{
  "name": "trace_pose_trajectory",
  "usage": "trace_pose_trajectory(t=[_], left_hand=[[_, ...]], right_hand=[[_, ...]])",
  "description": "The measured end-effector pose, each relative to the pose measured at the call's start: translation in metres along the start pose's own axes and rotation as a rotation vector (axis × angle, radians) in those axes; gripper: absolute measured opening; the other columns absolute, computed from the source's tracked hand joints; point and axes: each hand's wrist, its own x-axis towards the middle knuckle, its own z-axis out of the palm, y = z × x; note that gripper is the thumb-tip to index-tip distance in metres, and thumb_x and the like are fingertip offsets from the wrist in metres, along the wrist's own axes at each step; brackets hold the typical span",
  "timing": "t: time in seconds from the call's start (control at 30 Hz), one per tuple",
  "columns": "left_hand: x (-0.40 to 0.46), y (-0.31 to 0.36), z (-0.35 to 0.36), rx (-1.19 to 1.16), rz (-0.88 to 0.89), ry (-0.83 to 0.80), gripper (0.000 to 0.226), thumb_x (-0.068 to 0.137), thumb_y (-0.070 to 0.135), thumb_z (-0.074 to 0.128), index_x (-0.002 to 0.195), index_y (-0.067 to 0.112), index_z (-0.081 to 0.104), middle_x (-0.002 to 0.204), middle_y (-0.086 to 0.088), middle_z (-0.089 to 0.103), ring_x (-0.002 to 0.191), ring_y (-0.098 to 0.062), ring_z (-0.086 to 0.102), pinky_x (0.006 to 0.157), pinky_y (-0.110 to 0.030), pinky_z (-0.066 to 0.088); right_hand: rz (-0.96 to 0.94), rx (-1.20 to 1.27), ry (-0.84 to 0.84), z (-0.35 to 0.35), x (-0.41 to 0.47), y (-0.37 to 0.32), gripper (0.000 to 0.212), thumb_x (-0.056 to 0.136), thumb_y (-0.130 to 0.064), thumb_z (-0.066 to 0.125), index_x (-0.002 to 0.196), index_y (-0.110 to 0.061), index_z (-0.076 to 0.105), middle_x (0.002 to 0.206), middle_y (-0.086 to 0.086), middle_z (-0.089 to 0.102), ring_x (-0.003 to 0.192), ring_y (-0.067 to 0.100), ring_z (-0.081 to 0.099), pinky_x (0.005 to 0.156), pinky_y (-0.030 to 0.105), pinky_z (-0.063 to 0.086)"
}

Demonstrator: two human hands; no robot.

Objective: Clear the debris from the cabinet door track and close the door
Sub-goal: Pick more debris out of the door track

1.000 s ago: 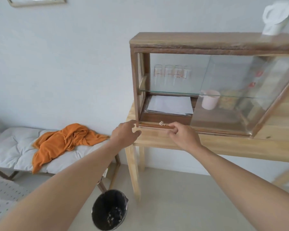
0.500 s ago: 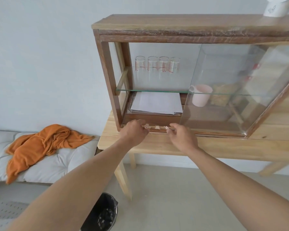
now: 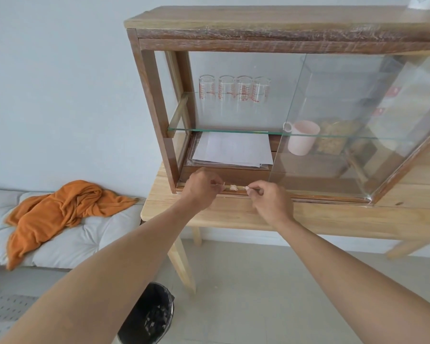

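A wooden cabinet (image 3: 157, 112) with glass sliding doors stands on a light wooden table (image 3: 333, 217). Its left half is open; the glass door (image 3: 353, 125) sits slid to the right. Small pale bits of debris (image 3: 233, 187) lie in the bottom door track (image 3: 333, 198). My left hand (image 3: 202, 188) pinches a bit at the left end of the debris. My right hand (image 3: 268, 198) pinches another bit at the right end. One piece lies loose between the two hands.
Inside the cabinet are measuring glasses (image 3: 233, 91) on a glass shelf, papers (image 3: 233, 150) and a pink mug (image 3: 302, 137). A black bin (image 3: 149, 319) stands on the floor under the table. An orange cloth (image 3: 60, 212) lies on a white cushioned bench (image 3: 85, 239) at left.
I have moved closer to the cabinet. Both hands reached the track and closed their fingertips on debris pieces.
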Motion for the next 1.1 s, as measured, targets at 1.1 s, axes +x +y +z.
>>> trace_pose_trajectory(t=[1.1], left_hand=[[-0.099, -0.05, -0.05, -0.072, -0.035, 0.146, 0.018, 0.091, 0.004, 0.071, 0.08, 0.016, 0.079, 0.078, 0.011, 0.063, 0.079, -0.015, 0.062, 0.059, -0.004, 0.036]], right_hand=[[-0.161, 0.075, -0.11, 0.026, -0.08, -0.054, 0.021, 0.097, -0.052, 0.066, 0.095, -0.034, 0.076, 0.069, -0.012, 0.074, 0.07, 0.013, 0.07, 0.065, 0.032, 0.052]])
